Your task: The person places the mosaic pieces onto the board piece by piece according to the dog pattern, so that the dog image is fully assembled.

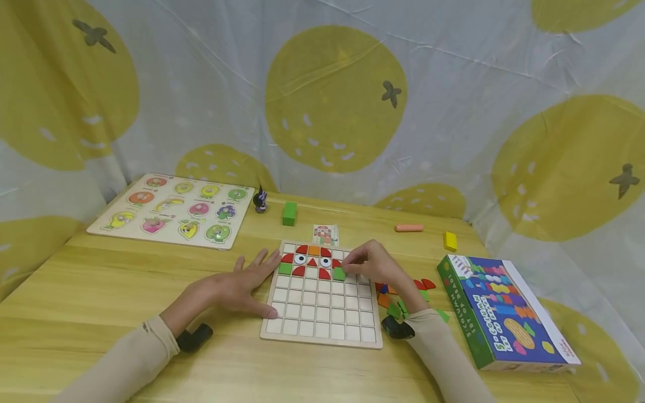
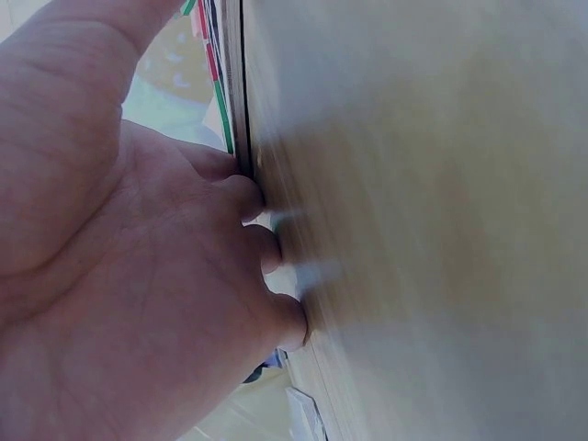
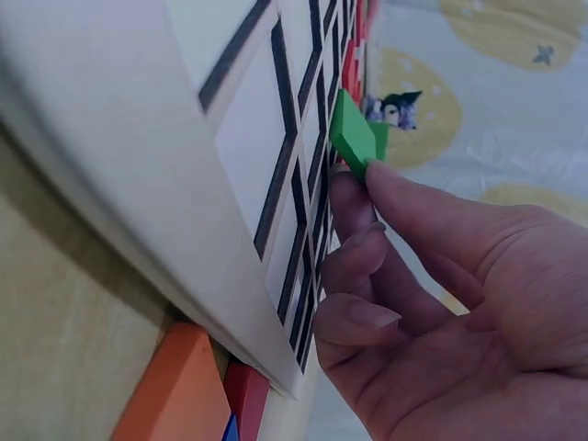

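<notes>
A white wooden grid board [image 1: 322, 331] lies in front of me. Red quarter-round pieces, an orange square [image 1: 314, 250], two eye tiles and a green square [image 1: 284, 269] fill cells in its upper rows. My right hand [image 1: 375, 263] pinches a green square tile [image 3: 352, 134] between thumb and fingertips. The tile is tilted over a cell on the right side of the board. My left hand [image 1: 235, 290] lies with spread fingers along the board's left side, thumb and index finger touching its edge. The left wrist view shows this hand's palm and fingertips down on the table.
Loose coloured pieces [image 1: 395, 309] lie right of the board, partly behind my right forearm. A pattern card [image 1: 326, 234] touches its far edge. Farther out are a fruit puzzle [image 1: 171, 234], a green block [image 1: 289, 214], a small dark figurine [image 1: 260, 200], a yellow block [image 1: 450, 241] and a box [image 1: 509, 313].
</notes>
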### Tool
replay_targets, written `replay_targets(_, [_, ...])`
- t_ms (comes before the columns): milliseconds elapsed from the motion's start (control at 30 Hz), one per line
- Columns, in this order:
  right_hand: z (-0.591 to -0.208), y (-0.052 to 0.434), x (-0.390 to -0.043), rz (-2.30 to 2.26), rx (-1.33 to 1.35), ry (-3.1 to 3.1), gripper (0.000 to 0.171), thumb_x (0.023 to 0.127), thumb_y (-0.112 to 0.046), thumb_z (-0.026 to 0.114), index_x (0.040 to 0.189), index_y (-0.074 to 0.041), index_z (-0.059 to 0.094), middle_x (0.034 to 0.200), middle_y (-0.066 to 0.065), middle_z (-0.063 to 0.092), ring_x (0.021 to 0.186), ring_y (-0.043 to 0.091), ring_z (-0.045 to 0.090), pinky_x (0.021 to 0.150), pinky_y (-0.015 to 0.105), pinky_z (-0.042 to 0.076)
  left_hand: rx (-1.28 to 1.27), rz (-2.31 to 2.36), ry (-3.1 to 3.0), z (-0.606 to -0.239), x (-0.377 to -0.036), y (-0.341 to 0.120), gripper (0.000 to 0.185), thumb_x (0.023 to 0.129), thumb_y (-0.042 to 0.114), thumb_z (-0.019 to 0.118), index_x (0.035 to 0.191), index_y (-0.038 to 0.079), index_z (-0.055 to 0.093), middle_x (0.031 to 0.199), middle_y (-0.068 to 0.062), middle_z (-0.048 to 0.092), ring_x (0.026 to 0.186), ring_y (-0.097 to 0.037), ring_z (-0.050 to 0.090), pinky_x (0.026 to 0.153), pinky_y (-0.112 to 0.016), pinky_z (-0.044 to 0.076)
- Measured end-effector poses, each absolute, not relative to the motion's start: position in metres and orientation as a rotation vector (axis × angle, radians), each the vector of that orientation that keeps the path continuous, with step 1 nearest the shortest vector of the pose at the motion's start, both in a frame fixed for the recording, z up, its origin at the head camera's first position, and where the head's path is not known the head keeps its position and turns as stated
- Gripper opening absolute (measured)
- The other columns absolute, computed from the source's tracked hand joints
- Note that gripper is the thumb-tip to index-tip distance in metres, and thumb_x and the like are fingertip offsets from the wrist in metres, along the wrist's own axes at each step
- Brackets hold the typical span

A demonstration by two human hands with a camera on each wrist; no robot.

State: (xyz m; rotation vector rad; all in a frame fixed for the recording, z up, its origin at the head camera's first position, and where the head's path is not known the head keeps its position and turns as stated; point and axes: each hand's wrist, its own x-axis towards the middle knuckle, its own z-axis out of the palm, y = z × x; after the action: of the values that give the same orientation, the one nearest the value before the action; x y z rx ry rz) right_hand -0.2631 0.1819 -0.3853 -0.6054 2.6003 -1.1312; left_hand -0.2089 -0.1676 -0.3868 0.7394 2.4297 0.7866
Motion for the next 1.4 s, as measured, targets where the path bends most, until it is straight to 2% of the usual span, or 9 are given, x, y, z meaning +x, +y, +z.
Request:
replay_targets(267, [-0.386, 0.18, -0.262, -1.102, -0.708, 2.606, 0.005, 0.095, -0.002, 0.082, 0.097, -0.003, 0.086, 0.094, 0.006, 0.082, 0.075, 0.013, 0.064, 0.066, 0.024, 0.051, 0.749, 0.78, 2.435, -0.386, -0.209, -0.168, 0.124, 0.093, 0.053, 0.083, 0.173, 0.002, 0.003, 0.18, -0.02, -0.006, 0.165, -0.045, -0.013, 0.125, -0.073, -0.013])
replay_targets(467, [-0.389, 0.178, -0.263, -1.111, -0.688, 2.603, 0.005, 0.093, -0.001, 0.084, 0.095, -0.004, 0.087, 0.093, 0.007, 0.082, 0.075, 0.013, 0.063, 0.064, 0.025, 0.048, 0.754, 0.787, 2.434, -0.385, -0.208, -0.167, 0.123, 0.093, 0.052, 0.083, 0.173, 0.002, 0.003, 0.18, -0.02, -0.006, 0.164, -0.046, -0.013, 0.125, -0.074, -0.013])
replay_targets(633, [-0.389, 0.18, -0.262, -1.114, -0.645, 2.6, 0.005, 0.093, -0.002, 0.084, 0.095, -0.005, 0.087, 0.093, 0.006, 0.082, 0.077, 0.014, 0.065, 0.066, 0.026, 0.052, 0.758, 0.787, 2.43, -0.385, -0.209, -0.166, 0.124, 0.093, 0.053, 0.083, 0.172, 0.002, 0.003, 0.18, -0.02, -0.006, 0.164, -0.046, -0.013, 0.125, -0.074, -0.012])
replay_targets(900, [-0.387, 0.186, -0.264, -1.076, -0.754, 2.548, 0.014, 0.095, -0.004, 0.083, 0.108, -0.001, 0.084, 0.094, 0.004, 0.079, 0.079, 0.014, 0.064, 0.071, 0.024, 0.054, 0.725, 0.772, 2.439, -0.388, -0.21, -0.167, 0.125, 0.091, 0.053, 0.084, 0.173, 0.003, 0.004, 0.181, -0.019, -0.006, 0.165, -0.044, -0.013, 0.126, -0.073, -0.013])
replay_targets(1067, [-0.376, 0.201, -0.266, -1.084, -0.832, 2.487, 0.022, 0.098, -0.006, 0.08, 0.118, 0.002, 0.08, 0.104, 0.01, 0.081, 0.09, 0.018, 0.071, 0.078, 0.027, 0.059, 0.737, 0.782, 2.436, -0.387, -0.21, -0.169, 0.124, 0.092, 0.053, 0.083, 0.173, 0.003, 0.003, 0.18, -0.02, -0.007, 0.165, -0.045, -0.014, 0.125, -0.073, -0.013])
replay_targets(1167, [-0.372, 0.216, -0.268, -1.095, -0.786, 2.506, 0.02, 0.098, -0.006, 0.08, 0.117, 0.002, 0.081, 0.107, 0.01, 0.081, 0.091, 0.02, 0.071, 0.077, 0.028, 0.06, 0.739, 0.782, 2.435, -0.386, -0.21, -0.169, 0.124, 0.093, 0.054, 0.082, 0.173, 0.003, 0.003, 0.18, -0.02, -0.007, 0.165, -0.045, -0.014, 0.125, -0.073, -0.013])
replay_targets(1400, [-0.374, 0.254, -0.267, -1.067, -0.712, 2.552, 0.018, 0.094, -0.006, 0.084, 0.11, 0.001, 0.081, 0.098, 0.008, 0.08, 0.085, 0.022, 0.069, 0.074, 0.027, 0.06, 0.732, 0.778, 2.425, -0.386, -0.21, -0.168, 0.125, 0.091, 0.054, 0.084, 0.173, 0.003, 0.003, 0.18, -0.021, -0.007, 0.164, -0.045, -0.014, 0.125, -0.073, -0.014])
